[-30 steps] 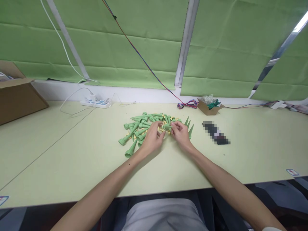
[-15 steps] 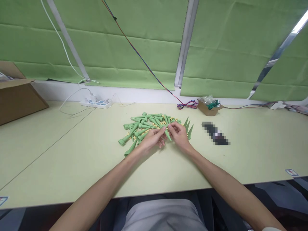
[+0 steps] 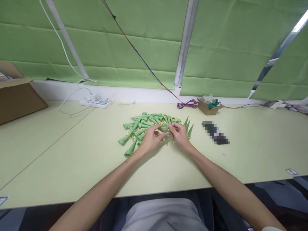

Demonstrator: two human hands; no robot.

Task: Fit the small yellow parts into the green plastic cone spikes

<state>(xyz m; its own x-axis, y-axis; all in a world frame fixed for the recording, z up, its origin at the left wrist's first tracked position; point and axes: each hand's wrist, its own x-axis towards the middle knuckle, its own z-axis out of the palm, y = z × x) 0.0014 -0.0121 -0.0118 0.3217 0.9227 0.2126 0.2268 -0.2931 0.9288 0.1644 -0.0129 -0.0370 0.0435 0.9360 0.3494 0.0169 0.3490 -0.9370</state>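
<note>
A green plastic watering spike is held upright above the table, its round open mouth facing up and its point down. My left hand grips it from the left side, with thumb and fingers around the body. My right hand is closed in a pinch against the right of its rim; whatever lies between those fingertips is too small to make out. Behind and left of my hands spreads a pile of similar green spikes, with small yellow pieces among them. Several spikes stand point up at the right.
A black pixelated item lies right of the pile. Farther back are a small cardboard box with green and clear contents, a coiled cable and a white power strip. A large carton stands at far left.
The spike has swung from lying tilted, point toward me, to upright with its mouth up. My left hand has shifted its grip around it; my right hand stays nearly in place.
</note>
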